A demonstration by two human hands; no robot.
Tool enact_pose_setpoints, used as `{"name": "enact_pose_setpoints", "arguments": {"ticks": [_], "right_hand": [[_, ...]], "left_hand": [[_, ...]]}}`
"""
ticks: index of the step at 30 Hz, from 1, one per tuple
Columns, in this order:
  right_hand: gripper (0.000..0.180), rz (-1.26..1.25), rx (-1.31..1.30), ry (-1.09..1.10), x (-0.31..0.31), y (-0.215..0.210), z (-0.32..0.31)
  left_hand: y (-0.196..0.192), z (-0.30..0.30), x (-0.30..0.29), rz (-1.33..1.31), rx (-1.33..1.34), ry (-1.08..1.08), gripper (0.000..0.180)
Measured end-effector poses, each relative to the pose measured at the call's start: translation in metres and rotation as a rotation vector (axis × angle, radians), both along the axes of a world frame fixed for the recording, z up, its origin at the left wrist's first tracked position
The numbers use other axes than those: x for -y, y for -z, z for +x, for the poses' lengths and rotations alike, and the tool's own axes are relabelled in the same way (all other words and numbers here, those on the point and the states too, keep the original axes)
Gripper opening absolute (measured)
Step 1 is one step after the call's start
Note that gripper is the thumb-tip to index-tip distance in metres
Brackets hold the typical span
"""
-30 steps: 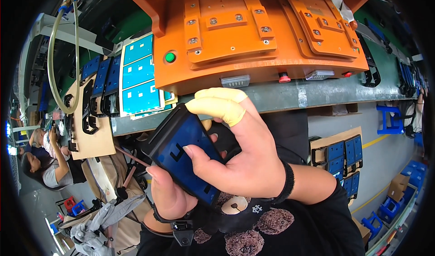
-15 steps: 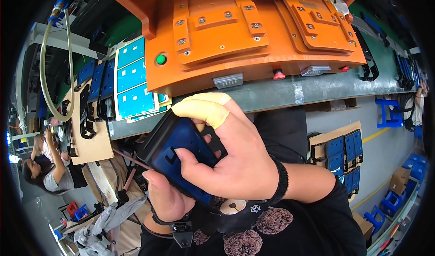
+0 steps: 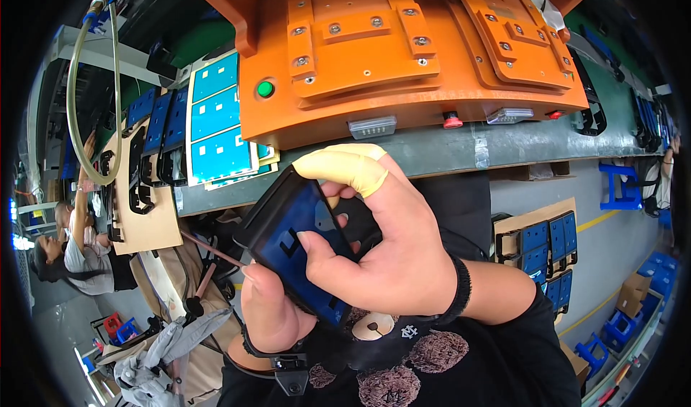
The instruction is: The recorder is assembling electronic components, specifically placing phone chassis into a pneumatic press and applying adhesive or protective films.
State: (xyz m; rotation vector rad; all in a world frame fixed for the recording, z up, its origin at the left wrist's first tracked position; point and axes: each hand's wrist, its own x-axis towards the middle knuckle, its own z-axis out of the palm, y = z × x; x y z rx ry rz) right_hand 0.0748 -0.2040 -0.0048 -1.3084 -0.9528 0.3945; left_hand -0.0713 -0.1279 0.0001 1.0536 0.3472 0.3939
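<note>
Both hands grip a black-framed part with a blue panel (image 3: 299,216), tilted in front of my chest. My right hand (image 3: 392,241) wraps over its far and right side, its thumb lying on the blue face near a dark cut-out. Yellow finger cots cover two of its fingers, which curl over the black upper edge. At the lower left edge, my left hand (image 3: 277,310) supports the part with its thumb up along the side; its other fingers are mostly hidden beneath. A black wristband and a small black device (image 3: 291,378) sit at my left wrist.
An orange press fixture (image 3: 374,83) with a green button (image 3: 265,89) and red knobs stands on the green bench (image 3: 432,161). Left of it lie blue film sheets (image 3: 216,108) and black frames on cardboard (image 3: 155,227). More blue panels (image 3: 534,238) lie at right. Co-workers sit at far left.
The view has shifted slightly, so the fixture appears farther right. Both hands, still gripping the part, appear slightly right, and its blue face is tilted a little differently. A co-worker's arm has moved.
</note>
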Motion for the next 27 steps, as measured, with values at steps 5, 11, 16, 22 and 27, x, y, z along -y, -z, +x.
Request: {"name": "enact_pose_setpoints", "arguments": {"ticks": [5, 11, 16, 22, 27], "right_hand": [[0.056, 0.004, -0.008, -0.001, 0.000, 0.001, 0.000], [0.055, 0.009, 0.044, 0.026, -0.002, 0.001, 0.001], [0.054, -0.006, 0.070, 0.054, -0.004, 0.001, 0.002], [0.052, -0.005, 0.146, 0.098, -0.004, 0.001, 0.002], [0.051, -0.005, 0.133, 0.091, -0.004, 0.002, 0.003]], "left_hand": [[0.000, 0.000, -0.001, 0.000, -0.015, 0.029, 0.081], [0.001, -0.001, 0.001, 0.011, -0.028, -0.008, 0.081], [0.002, -0.002, -0.001, 0.008, 0.002, 0.017, 0.080], [-0.009, 0.009, 0.010, -0.030, -0.155, -0.201, 0.093], [-0.008, 0.009, 0.009, -0.028, -0.165, -0.183, 0.094]]}}
